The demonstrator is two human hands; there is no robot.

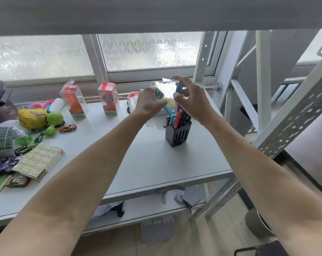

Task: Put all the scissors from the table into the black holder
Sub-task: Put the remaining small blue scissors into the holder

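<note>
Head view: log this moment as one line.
left hand: holds teal scissors | right hand: holds blue scissors | both above black holder | holder: several scissors inside

Black holder (178, 133): slotted rectangular caddy, upright on the tabletop (147, 154), small hook on its left rim. Inside, handles up: light-blue, red and dark scissors (177, 117). Teal-handled scissors (162, 100): gripped above the holder's left side, tilted, blades angled down toward the opening. Dark-blue-handled scissors (178, 89): held nearly vertical above the holder, lower end among the stored handles.
</note>
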